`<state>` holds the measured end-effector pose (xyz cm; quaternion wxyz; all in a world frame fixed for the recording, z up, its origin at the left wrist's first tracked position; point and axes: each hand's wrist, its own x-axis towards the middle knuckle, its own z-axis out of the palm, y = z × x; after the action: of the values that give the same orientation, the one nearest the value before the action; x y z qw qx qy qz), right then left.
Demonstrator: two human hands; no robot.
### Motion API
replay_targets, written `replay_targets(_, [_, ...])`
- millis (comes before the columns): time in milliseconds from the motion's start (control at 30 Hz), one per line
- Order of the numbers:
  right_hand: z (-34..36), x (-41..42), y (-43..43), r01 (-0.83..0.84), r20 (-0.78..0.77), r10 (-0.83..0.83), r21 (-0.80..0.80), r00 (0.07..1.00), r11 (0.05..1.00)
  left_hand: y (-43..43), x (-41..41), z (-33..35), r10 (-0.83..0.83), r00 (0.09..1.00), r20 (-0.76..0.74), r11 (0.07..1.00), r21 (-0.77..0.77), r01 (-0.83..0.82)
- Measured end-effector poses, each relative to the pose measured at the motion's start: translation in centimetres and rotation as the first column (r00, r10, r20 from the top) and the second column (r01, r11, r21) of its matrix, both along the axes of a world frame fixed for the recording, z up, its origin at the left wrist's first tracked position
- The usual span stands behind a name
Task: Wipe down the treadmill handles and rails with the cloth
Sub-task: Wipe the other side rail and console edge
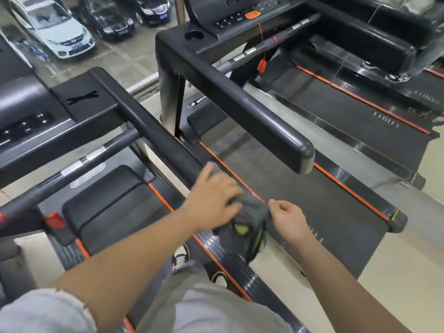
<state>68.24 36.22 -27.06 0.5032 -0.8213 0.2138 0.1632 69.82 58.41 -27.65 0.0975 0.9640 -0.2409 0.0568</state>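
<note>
Grey cloth (251, 213) on black handrail (156, 131) end

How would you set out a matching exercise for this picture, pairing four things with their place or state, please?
Things:
1. cloth
2. left hand
3. right hand
4. red safety clip

Places or states:
A. hangs on a cord below the console
B. pinches the cloth's edge
C. grey with yellow-green patches, draped over the rail
D. rests on top of the cloth on the rail

Pairs: 1-C; 2-D; 3-B; 4-A.
</note>
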Motion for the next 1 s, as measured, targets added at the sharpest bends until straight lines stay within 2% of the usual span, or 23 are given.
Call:
replay_targets(100, [-0.2, -1.0, 0.2, 0.045, -0.009, -0.044, 0.079, 0.999, 0.996, 1.8, 2.6, 0.7, 0.368, 0.918, -0.150, 0.930, 0.058, -0.363])
replay_targets(200, [-0.2, -1.9, -0.4, 0.150, 0.026, -0.152, 0.078, 0.988, 0.986, -2.2, 1.3, 1.4, 0.483, 0.854, -0.193, 0.876, 0.127, -0.466])
replay_targets(267, [-0.1, -2.1, -1.1, 0.220, 0.063, -0.221, 0.025, 0.973, 0.975, -6.0, -1.5, 1.4, 0.387, 0.905, -0.174, 0.921, 0.124, -0.370])
replay_targets(333, [-0.1, -2.1, -1.7, 0.253, 0.111, -0.247, -0.041, 0.963, 0.967, -9.1, -4.4, 1.0, 0.177, 0.970, -0.167, 0.978, 0.140, -0.155])
replay_targets(400, [0.0, -1.8, -1.9, 0.265, 0.146, -0.254, -0.053, 0.956, 0.963, -10.5, -6.3, 0.0, -0.031, 0.984, -0.175, 0.967, 0.244, 0.074])
replay_targets(467, [0.0, -1.3, -1.5, 0.225, 0.158, -0.218, -0.029, 0.963, 0.974, -10.1, -6.5, -0.9, -0.164, 0.970, -0.179, 0.921, 0.325, 0.216])
replay_targets(567, [0.2, -0.3, 0.3, 0.133, 0.181, -0.122, -0.045, 0.976, 0.990, -7.2, -6.2, -2.0, -0.324, 0.941, -0.094, 0.904, 0.262, 0.338])
replay_targets(667, [1.3, 0.8, 3.5, 0.043, 0.199, -0.034, -0.040, 0.979, 0.998, -2.7, -6.2, -2.2, -0.390, 0.921, -0.016, 0.907, 0.169, 0.387])
replay_targets(767, [1.9, 2.5, 6.7, -0.065, 0.242, 0.085, -0.087, 0.966, 0.994, 3.1, -4.8, -2.2, -0.254, 0.967, -0.007, 0.964, 0.078, 0.254])
replay_targets(833, [2.4, 3.4, 8.8, -0.142, 0.227, 0.169, -0.131, 0.959, 0.981, 7.4, -3.2, -2.2, -0.034, 0.998, -0.052, 0.998, -0.047, 0.032])
replay_targets(867, [2.7, 3.8, 9.8, -0.182, 0.211, 0.212, -0.152, 0.954, 0.971, 9.5, -2.4, -2.0, 0.086, 0.992, -0.087, 0.989, -0.111, -0.096])
replay_targets(933, [3.2, 4.3, 11.9, -0.247, 0.187, 0.284, -0.196, 0.940, 0.949, 12.7, -0.9, -1.6, 0.298, 0.937, -0.181, 0.914, -0.227, -0.335])
replay_targets(1000, [3.7, 4.8, 13.8, -0.297, 0.194, 0.349, -0.255, 0.917, 0.920, 14.3, 0.1, -1.4, 0.400, 0.866, -0.300, 0.819, -0.306, -0.485])
